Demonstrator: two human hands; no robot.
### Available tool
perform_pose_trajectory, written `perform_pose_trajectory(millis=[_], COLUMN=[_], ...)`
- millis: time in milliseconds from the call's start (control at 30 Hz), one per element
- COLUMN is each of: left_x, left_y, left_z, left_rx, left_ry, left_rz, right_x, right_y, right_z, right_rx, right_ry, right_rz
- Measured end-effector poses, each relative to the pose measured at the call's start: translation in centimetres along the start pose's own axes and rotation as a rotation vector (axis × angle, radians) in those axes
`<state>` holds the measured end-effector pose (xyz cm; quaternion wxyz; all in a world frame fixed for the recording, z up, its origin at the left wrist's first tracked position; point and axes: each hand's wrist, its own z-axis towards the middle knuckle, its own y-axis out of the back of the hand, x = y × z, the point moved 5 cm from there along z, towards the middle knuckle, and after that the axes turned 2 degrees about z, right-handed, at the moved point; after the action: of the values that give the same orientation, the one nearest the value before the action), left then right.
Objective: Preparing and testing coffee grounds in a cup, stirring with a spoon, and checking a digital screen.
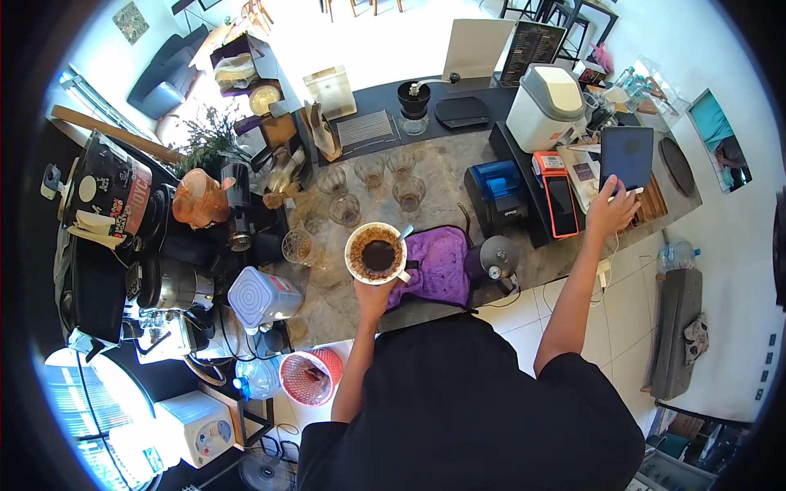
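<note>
My left hand (374, 298) is closed round a white cup (354, 239) at the counter's front edge. Dark coffee (378, 256) lies in it, with brown grounds clinging to the inner wall. A spoon (406, 232) sticks out at the rim. The cup's handle points to the lower right, over a purple cloth (442, 266). Far to the right, my right hand (612, 211) reaches out with its fingers spread at the lower edge of a dark tablet (627, 155). Whether the fingertips touch the screen is hard to tell.
Several clear glasses (345, 210) stand beyond the cup. A blue-topped printer (497, 192), an orange card terminal (560, 202) and a white bin (547, 110) are to the right. A metal pot (498, 257) sits beside the cloth. At left are a square canister (264, 295) and coffee machines (176, 285).
</note>
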<state>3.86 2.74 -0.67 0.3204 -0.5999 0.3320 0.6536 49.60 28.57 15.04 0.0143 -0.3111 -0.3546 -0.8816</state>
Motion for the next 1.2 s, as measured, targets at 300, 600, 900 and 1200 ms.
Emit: perform_pose_trajectory(millis=[300, 600, 900, 1200], left_x=[-2.0, 0.4, 0.0, -1.1], left_y=[-0.5, 0.2, -0.3, -0.4], left_z=[-0.1, 0.1, 0.2, 0.3], left_rx=[-0.002, -0.003, 0.061, 0.022], left_ry=[0.021, 0.03, 0.037, 0.032], left_rz=[-0.02, 0.038, -0.1, -0.009], right_x=[4.1, 15.7, 21.2, 21.1], right_y=[1.8, 7.5, 5.8, 4.1], right_z=[-0.6, -14.5, -27.5, -26.7], right_rx=[-0.087, 0.589, 1.16, 0.956], right_ry=[0.372, 0.408, 0.823, 0.589], right_rz=[0.487, 0.885, 0.717, 0.714])
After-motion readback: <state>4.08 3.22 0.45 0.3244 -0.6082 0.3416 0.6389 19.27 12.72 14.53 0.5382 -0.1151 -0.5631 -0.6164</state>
